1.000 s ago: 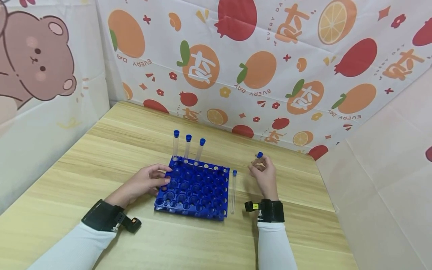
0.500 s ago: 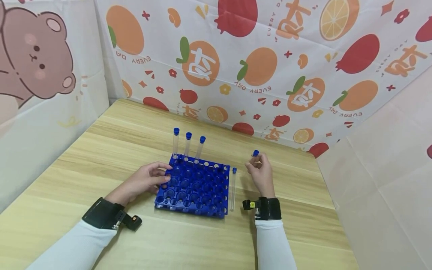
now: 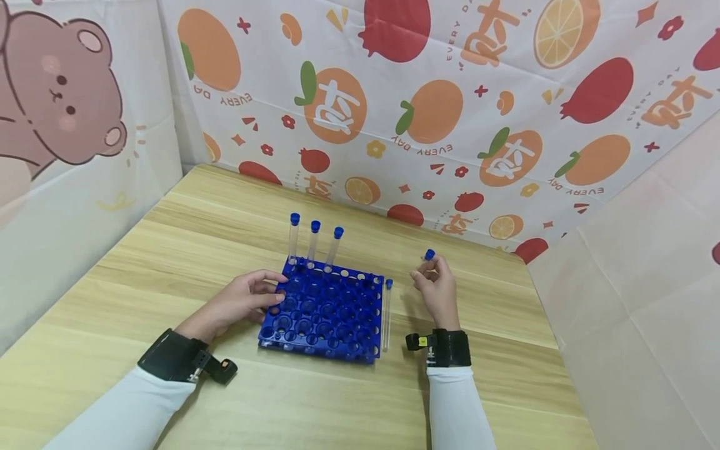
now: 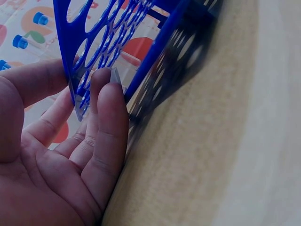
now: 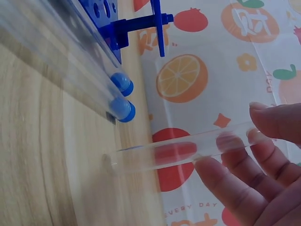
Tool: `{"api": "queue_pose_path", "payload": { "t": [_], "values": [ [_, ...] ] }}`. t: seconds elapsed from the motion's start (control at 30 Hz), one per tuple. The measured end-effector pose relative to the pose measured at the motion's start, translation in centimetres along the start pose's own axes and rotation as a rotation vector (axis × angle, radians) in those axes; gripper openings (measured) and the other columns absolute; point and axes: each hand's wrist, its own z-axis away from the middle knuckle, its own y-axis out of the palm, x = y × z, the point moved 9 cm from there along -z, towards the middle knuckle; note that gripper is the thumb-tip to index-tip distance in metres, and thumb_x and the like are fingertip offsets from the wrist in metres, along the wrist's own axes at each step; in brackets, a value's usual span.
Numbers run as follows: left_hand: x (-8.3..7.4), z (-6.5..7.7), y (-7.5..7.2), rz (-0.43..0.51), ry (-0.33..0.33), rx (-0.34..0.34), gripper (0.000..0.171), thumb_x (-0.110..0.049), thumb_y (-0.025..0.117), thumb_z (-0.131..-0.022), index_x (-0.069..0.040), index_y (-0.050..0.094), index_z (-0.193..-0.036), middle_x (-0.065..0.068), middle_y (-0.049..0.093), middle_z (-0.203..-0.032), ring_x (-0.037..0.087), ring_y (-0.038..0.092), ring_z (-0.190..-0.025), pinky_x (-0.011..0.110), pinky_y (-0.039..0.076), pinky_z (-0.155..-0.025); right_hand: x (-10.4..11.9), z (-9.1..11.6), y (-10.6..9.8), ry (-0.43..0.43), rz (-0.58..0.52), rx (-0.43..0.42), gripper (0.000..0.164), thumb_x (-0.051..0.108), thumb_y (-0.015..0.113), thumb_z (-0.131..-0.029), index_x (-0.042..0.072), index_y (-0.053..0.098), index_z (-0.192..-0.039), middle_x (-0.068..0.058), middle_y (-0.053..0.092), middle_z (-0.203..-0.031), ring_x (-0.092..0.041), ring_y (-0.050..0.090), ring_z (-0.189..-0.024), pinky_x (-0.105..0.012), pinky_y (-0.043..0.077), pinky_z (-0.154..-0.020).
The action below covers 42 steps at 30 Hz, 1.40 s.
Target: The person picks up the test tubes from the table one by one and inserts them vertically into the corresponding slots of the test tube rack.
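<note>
A blue test tube rack [image 3: 323,312] with rows of round holes stands on the table. My left hand [image 3: 251,301] grips its left side, with thumb and fingers around the plates' edges [image 4: 70,77]. Three test tubes with blue caps [image 3: 315,225] stand upright along its back row. Right of the rack, my right hand [image 3: 439,289] holds another clear test tube [image 5: 174,153] between thumb and fingers. Its blue cap [image 3: 430,254] shows above that hand in the head view, and its rounded end points down toward the table. The tube looks empty.
Two blue-capped tubes [image 5: 123,110] lie side by side along the rack's right side. The wooden table [image 3: 315,406] ends at a fruit-printed sheet [image 3: 388,112] behind, with a bear-printed sheet [image 3: 62,106] at left and a pale wall [image 3: 635,269] at right.
My right hand has shifted slightly left with the tube, then barely back right, still beside the rack. The left hand keeps its grip on the rack. The head view has tilted a little.
</note>
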Motion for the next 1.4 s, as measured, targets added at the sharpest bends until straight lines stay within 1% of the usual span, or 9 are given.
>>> {"api": "queue_pose_path", "payload": {
  "t": [0.1,0.23,0.33,0.47,0.6,0.7,0.93,1.17,1.4],
  "values": [
    [0.0,0.1,0.0,0.002,0.001,0.003,0.055,-0.022,0.069,-0.093,-0.003,0.047,-0.139,0.024,0.059,-0.125,0.020,0.065,-0.086,0.037,0.060,-0.066,0.7,0.1,0.2,-0.028,0.014,0.003,0.038,0.005,0.070,-0.090,0.015,0.059,-0.124,-0.012,0.062,-0.101,-0.024,0.067,-0.090,-0.023,0.058,-0.068],
    [0.0,0.1,0.0,0.009,-0.005,0.008,0.055,-0.023,0.069,-0.093,-0.004,0.047,-0.139,0.024,0.059,-0.126,0.021,0.065,-0.087,0.037,0.060,-0.066,4.2,0.8,0.6,-0.101,0.027,-0.012,0.048,0.001,0.065,-0.093,0.010,0.051,-0.138,-0.018,0.061,-0.104,-0.031,0.069,-0.097,-0.025,0.059,-0.074],
    [0.0,0.1,0.0,0.013,-0.011,0.007,0.055,-0.023,0.069,-0.093,-0.004,0.047,-0.139,0.024,0.059,-0.126,0.021,0.065,-0.087,0.037,0.060,-0.066,6.8,0.9,1.1,-0.155,-0.019,-0.014,0.053,-0.003,0.062,-0.093,0.005,0.042,-0.142,-0.023,0.060,-0.108,-0.036,0.068,-0.101,-0.033,0.061,-0.079],
    [0.0,0.2,-0.1,0.009,-0.015,0.000,0.054,-0.022,0.069,-0.093,-0.004,0.047,-0.139,0.024,0.059,-0.126,0.021,0.065,-0.087,0.038,0.060,-0.067,8.7,-0.2,2.8,-0.208,-0.082,0.046,0.048,0.004,0.063,-0.095,0.009,0.041,-0.138,-0.021,0.062,-0.109,-0.033,0.069,-0.102,-0.036,0.060,-0.080],
    [0.1,0.2,-0.2,0.006,-0.015,-0.002,0.054,-0.022,0.069,-0.093,-0.004,0.047,-0.139,0.024,0.058,-0.127,0.021,0.066,-0.088,0.038,0.060,-0.068,10.8,-0.9,5.1,-0.282,-0.042,0.127,0.032,0.020,0.061,-0.098,0.011,0.049,-0.126,-0.014,0.067,-0.105,-0.026,0.069,-0.099,-0.032,0.059,-0.081],
    [0.0,0.2,-0.1,0.002,-0.013,0.000,0.053,-0.022,0.069,-0.093,-0.004,0.047,-0.139,0.023,0.060,-0.125,0.021,0.065,-0.088,0.038,0.060,-0.067,11.9,-1.0,6.6,-0.322,0.002,0.168,0.029,0.026,0.061,-0.099,0.011,0.051,-0.122,-0.010,0.070,-0.101,-0.023,0.069,-0.094,-0.032,0.059,-0.080],
    [-0.1,0.4,-0.1,0.002,-0.011,0.001,0.053,-0.022,0.069,-0.093,-0.004,0.048,-0.138,0.020,0.062,-0.118,0.020,0.065,-0.085,0.037,0.060,-0.065,11.9,-0.9,8.9,-0.316,0.053,0.216,0.025,0.022,0.064,-0.097,0.011,0.054,-0.118,-0.006,0.071,-0.099,-0.017,0.068,-0.088,-0.032,0.059,-0.078],
    [-0.2,0.4,-0.1,0.002,-0.011,0.004,0.052,-0.022,0.069,-0.093,-0.004,0.048,-0.138,0.019,0.063,-0.117,0.020,0.065,-0.084,0.037,0.060,-0.065,11.7,-0.7,9.9,-0.314,0.093,0.245,0.027,0.020,0.066,-0.096,0.010,0.055,-0.118,-0.008,0.073,-0.100,-0.019,0.069,-0.090,-0.036,0.059,-0.081],
    [0.0,0.4,-0.1,0.011,-0.008,0.012,0.053,-0.021,0.068,-0.094,-0.003,0.047,-0.138,0.020,0.063,-0.116,0.021,0.065,-0.085,0.037,0.060,-0.065,11.4,-0.4,10.8,-0.283,0.123,0.301,0.026,0.016,0.065,-0.096,0.011,0.055,-0.119,-0.007,0.073,-0.102,-0.017,0.069,-0.090,-0.032,0.059,-0.081]
  ]
}}
